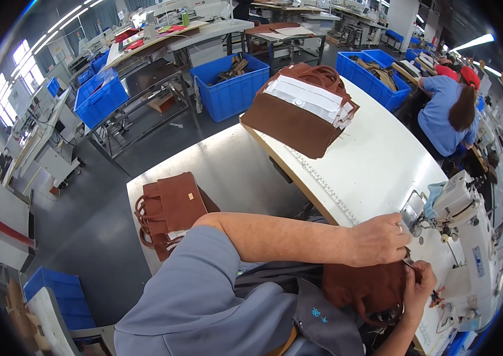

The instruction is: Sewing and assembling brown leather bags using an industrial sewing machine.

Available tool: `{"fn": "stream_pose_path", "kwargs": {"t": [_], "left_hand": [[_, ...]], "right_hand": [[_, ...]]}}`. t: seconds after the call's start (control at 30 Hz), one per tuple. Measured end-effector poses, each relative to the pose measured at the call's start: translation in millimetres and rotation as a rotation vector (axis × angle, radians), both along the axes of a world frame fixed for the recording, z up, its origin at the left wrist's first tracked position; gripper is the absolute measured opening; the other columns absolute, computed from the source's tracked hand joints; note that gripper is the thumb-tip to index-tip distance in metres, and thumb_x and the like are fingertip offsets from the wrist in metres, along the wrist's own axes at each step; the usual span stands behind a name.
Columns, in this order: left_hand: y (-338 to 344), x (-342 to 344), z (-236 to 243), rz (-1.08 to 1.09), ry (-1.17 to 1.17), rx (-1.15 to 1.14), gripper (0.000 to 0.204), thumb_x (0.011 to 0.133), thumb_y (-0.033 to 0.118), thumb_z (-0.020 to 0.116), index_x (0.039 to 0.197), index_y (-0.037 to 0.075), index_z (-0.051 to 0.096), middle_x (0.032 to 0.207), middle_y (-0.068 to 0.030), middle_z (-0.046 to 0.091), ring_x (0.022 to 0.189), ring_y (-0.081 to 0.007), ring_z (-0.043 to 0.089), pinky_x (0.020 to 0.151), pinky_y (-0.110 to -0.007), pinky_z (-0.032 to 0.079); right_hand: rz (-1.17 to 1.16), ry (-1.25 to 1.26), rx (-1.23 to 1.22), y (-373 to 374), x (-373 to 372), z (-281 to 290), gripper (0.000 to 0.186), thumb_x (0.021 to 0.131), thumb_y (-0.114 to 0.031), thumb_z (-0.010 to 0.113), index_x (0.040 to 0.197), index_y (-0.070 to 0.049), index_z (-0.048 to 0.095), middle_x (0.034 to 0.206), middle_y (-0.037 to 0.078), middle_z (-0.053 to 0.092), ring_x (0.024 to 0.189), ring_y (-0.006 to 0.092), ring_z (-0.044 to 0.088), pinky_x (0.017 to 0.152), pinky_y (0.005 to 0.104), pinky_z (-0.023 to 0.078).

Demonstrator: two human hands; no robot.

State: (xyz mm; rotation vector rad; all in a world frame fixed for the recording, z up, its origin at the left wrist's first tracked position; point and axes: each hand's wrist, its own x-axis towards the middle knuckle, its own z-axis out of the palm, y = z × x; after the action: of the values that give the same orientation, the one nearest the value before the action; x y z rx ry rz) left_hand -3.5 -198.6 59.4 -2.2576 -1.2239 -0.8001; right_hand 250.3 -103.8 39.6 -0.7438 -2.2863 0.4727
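A brown handbag [361, 282] with loop handles rests against my lap, at the front edge of the white sewing table. My left hand [381, 240] reaches across above it, fingers curled together beside the sewing machine's needle area; what they pinch is hidden. Below it, my right hand [420, 283] is closed at the bag's upper right edge. A small dark, shiny piece [408, 261] shows between the two hands, too small to name. To the right of both hands stands the white sewing machine [462, 204], with a light blue cloth [434, 199] on its head.
Brown bag panels with white pieces on top [305, 110] are stacked on the white table [376, 142]. More brown bags [174, 204] lie on the metal side table [204, 160] at left. Blue crates [230, 89] stand beyond. A co-worker in blue [450, 113] sits at far right.
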Motion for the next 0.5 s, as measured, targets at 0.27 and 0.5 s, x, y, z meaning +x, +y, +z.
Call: {"fn": "stream_pose_path", "kwargs": {"t": [0.27, 0.5], "left_hand": [[-20.5, 30.9, 12.9, 0.046, 0.016, 0.093, 0.014, 0.081, 0.019, 0.062, 0.084, 0.007, 0.067, 0.080, -0.0035, 0.063, 0.072, -0.0203, 0.061, 0.078, -0.037, 0.045], [-34.1, 23.7, 41.5, -0.250, -0.411, -0.512, 0.036, 0.082, 0.038, 0.073, 0.088, 0.004, 0.062, 0.069, -0.0081, 0.065, 0.064, -0.0319, 0.065, 0.056, -0.044, 0.046]], "right_hand": [[0.006, -0.047, 0.166, -4.8, -4.5, 22.7, 0.019, 0.081, -0.004, 0.075, 0.089, -0.004, 0.059, 0.081, 0.010, 0.058, 0.075, 0.0296, 0.054, 0.071, 0.0406, 0.042], [0.232, -0.170, 0.442, -29.7, -1.7, 38.5, 0.026, 0.072, -0.003, 0.078, 0.089, -0.003, 0.058, 0.081, 0.011, 0.054, 0.080, 0.0338, 0.052, 0.084, 0.0440, 0.045]]}}
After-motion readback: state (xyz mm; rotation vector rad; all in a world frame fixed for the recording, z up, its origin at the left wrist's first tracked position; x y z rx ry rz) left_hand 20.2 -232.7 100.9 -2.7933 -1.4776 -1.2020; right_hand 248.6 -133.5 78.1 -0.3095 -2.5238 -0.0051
